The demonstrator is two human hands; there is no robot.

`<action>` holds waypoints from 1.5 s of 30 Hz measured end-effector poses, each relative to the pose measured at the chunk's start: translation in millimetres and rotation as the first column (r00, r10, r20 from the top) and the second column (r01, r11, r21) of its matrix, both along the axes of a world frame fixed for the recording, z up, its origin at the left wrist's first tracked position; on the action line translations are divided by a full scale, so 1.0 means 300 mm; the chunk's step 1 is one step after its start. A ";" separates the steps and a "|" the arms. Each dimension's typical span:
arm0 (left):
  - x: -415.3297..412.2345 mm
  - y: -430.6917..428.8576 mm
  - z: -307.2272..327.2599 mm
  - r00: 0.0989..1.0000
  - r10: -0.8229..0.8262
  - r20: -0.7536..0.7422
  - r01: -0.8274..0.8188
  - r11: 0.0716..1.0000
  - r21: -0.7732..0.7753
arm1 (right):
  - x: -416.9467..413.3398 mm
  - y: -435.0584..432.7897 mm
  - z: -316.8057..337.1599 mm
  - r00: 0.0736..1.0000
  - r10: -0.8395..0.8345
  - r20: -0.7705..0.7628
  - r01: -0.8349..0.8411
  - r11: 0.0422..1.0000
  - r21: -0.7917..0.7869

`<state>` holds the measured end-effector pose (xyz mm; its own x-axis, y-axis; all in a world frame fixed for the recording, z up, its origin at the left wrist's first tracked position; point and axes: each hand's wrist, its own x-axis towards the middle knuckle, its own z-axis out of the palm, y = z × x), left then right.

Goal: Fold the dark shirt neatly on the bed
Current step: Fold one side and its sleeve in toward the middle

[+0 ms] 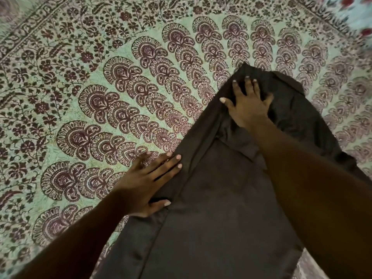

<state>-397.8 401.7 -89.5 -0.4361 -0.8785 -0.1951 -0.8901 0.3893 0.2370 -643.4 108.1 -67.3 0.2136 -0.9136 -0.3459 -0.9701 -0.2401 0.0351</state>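
Dark shirt (221, 208) flat on bed (100, 97), under both hands. Left hand (149, 182) fingers straight, pressing folded side edge. Right hand (248, 105) splayed flat beyond it, on bunched upper part. Judgement: smooth outward from crease, keep edge pinned, flatten bunching before next fold.

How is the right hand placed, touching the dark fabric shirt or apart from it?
Touching. The head view shows the right hand spread flat on the dark fabric shirt, pressing its crumpled upper part.
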 end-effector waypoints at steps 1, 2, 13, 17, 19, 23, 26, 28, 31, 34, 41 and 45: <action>0.001 0.000 0.000 1.000 -0.002 -0.003 0.002 1.000 0.008 | 0.016 0.018 0.004 1.000 0.013 0.026 -0.012 0.999 -0.038; 0.003 -0.001 -0.001 1.000 0.000 -0.009 0.000 1.000 0.015 | 0.029 0.047 0.004 0.997 0.062 0.046 -0.057 0.993 -0.103; 0.008 0.000 -0.013 1.000 0.010 -0.023 -0.009 1.000 0.026 | 0.049 0.026 -0.032 0.998 0.001 0.069 0.008 0.991 -0.132; 0.010 0.004 -0.013 1.000 0.005 -0.026 -0.005 1.000 0.022 | 0.066 0.248 -0.038 0.973 0.183 0.143 -0.147 0.963 -0.228; 0.008 0.011 -0.017 1.000 -0.002 -0.024 0.002 1.000 0.006 | 0.013 0.355 -0.067 0.979 0.159 0.131 -0.136 0.977 -0.166; 0.013 0.010 -0.020 1.000 -0.009 0.008 0.009 1.000 -0.029 | -0.088 0.391 -0.079 0.990 -0.086 0.109 0.092 0.994 -0.056; 0.016 0.017 -0.022 1.000 -0.016 0.019 0.017 0.999 -0.030 | -0.058 0.422 -0.054 0.990 -0.113 0.088 0.123 0.986 -0.113; 0.012 0.015 -0.008 0.999 -0.017 0.028 0.018 1.000 -0.025 | -0.009 0.504 -0.024 0.996 0.034 0.088 -0.018 0.983 -0.184; 0.009 0.057 0.013 0.999 -0.035 0.024 0.034 0.999 0.011 | 0.054 0.670 -0.015 0.971 0.175 0.162 -0.161 0.982 -0.095; 0.034 0.223 0.007 0.996 -0.094 0.002 0.094 0.995 0.024 | 0.069 0.827 -0.055 0.973 0.167 0.162 -0.166 0.986 -0.024; 0.079 0.661 -0.014 1.000 -0.001 -0.022 0.002 1.000 0.028 | 0.124 1.089 -0.051 0.953 0.211 0.218 -0.208 0.977 -0.035; 0.099 0.782 -0.009 0.999 -0.041 -0.011 0.041 0.999 0.010 | 0.144 1.341 -0.079 0.937 0.304 0.173 -0.300 0.953 -0.050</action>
